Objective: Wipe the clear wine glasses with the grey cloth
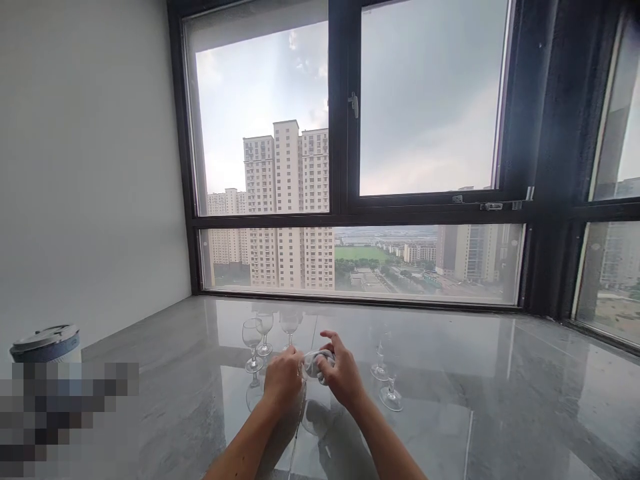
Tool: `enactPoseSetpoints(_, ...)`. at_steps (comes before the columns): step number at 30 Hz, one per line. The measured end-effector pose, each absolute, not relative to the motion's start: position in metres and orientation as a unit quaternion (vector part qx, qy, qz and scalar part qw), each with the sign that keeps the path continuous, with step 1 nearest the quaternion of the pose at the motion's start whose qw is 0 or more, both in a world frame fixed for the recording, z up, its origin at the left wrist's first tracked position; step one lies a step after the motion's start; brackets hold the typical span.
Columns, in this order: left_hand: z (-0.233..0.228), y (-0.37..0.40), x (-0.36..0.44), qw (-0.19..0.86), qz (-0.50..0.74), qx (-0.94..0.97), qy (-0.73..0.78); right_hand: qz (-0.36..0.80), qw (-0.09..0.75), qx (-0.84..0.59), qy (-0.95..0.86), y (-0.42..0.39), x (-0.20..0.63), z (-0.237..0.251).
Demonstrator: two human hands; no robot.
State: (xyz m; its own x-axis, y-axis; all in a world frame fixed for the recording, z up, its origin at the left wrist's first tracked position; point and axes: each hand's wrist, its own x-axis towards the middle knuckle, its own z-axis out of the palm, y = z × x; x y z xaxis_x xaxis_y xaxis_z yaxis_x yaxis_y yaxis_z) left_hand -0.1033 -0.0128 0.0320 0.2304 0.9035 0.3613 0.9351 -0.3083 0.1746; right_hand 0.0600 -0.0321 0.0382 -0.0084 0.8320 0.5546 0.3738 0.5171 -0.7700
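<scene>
A small stemmed glass (308,369) is held on its side between my hands, just above the grey tiled surface. My left hand (283,377) is closed around its left end, hiding the stem and foot. My right hand (343,371) is at the glass's right end, pressing a pale grey cloth (325,365) to it with bent fingers; the forefinger sticks up. Left of and behind my left hand stand several stemmed glasses, among them a near one (253,339) and one farther right (289,323). To the right of my right hand are two more glasses (381,370) (391,397), their upper parts hard to make out.
The glossy grey tiled surface (190,387) reflects the hands and glasses. A lidded container (46,343) stands at the far left, partly covered by a blurred patch. A white wall (90,167) rises at the left. Dark-framed windows (345,220) close off the back and right.
</scene>
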Motion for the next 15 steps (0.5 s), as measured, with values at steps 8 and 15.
enactPoseSetpoints(8, 0.034, -0.013, -0.101, -0.022, -0.235, -0.768, -0.596, 0.224, 0.608, -0.416, -0.638, -0.029, 0.054, 0.037)
enactPoseSetpoints(15, 0.022, 0.001, -0.103, -0.106, -0.348, -0.733, -0.574, 0.137, 0.653, -0.459, -0.587, -0.038, 0.054, 0.047)
